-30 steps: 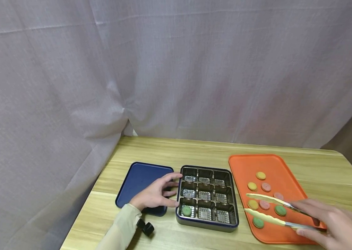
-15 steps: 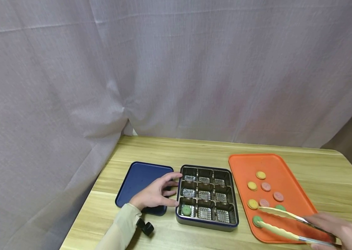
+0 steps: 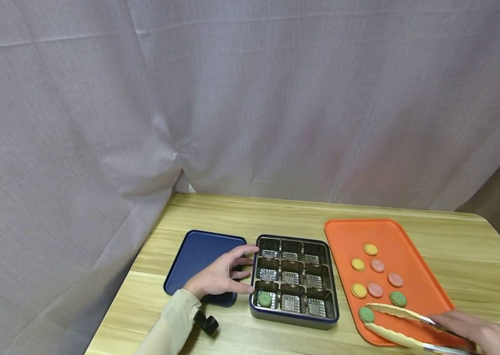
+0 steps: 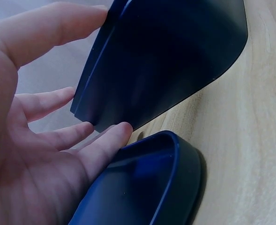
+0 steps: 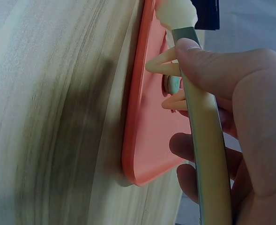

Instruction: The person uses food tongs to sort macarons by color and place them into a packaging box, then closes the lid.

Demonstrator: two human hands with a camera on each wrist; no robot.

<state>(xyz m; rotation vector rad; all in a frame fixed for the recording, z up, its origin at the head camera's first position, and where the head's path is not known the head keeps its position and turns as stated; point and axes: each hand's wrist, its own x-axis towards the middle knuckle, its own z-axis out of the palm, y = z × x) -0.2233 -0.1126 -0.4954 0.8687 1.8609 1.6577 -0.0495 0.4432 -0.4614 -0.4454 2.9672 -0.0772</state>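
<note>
My left hand [image 3: 222,276] lies flat on the dark blue lid [image 3: 196,254], its straight fingers touching the left wall of the nine-cell tin [image 3: 294,319]. The left wrist view shows the fingers [image 4: 105,145] against the tin wall [image 4: 166,61], above the lid [image 4: 152,187]. One green macaron [image 3: 265,299] sits in the near-left cell. My right hand [image 3: 482,334] grips cream tongs [image 3: 398,323]. Their open tips straddle a green macaron [image 3: 366,314] at the near-left of the orange tray [image 3: 409,236]. The right wrist view shows my hand [image 5: 236,117] on the tongs [image 5: 205,154] over the tray [image 5: 147,122].
Several yellow, pink and green macarons lie loose on the tray, among them a yellow one [image 3: 370,249] and a pink one [image 3: 394,279]. A small black object [image 3: 208,323] sits by my left wrist. A grey curtain hangs behind the wooden table [image 3: 276,212].
My right hand has drawn the tongs back toward the tray's near edge, bringing the tips from the middle macarons to the green one at the near-left corner. The left hand stays still.
</note>
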